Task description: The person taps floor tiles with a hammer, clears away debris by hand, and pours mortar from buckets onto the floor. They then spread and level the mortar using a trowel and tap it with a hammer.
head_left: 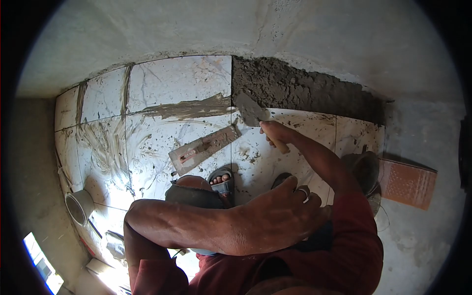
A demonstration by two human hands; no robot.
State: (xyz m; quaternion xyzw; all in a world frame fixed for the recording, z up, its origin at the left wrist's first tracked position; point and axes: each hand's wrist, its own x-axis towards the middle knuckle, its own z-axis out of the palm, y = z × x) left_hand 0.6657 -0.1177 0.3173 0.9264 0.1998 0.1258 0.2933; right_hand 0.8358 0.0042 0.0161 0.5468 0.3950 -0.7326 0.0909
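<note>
My right hand (276,133) is closed around the wooden handle of a pointing trowel (250,110). The mortar-smeared blade lies over the tile joint, at the left end of a bed of wet grey mortar (305,88) along the wall. My left hand (285,211), with a ring on one finger, crosses in front of my body. Its fingers are curled, and the palm side is hidden. On the marbled white tiles (285,157), left of the trowel, rests a flat rectangular plastering float (204,149) with mortar on it.
A dark bucket (362,171) stands at the right beside a reddish-brown tile (410,183). Another bucket (79,206) lies tipped at the left wall. Mortar smears and crumbs cover the laid tiles. My sandalled foot (221,181) is on them, below the float.
</note>
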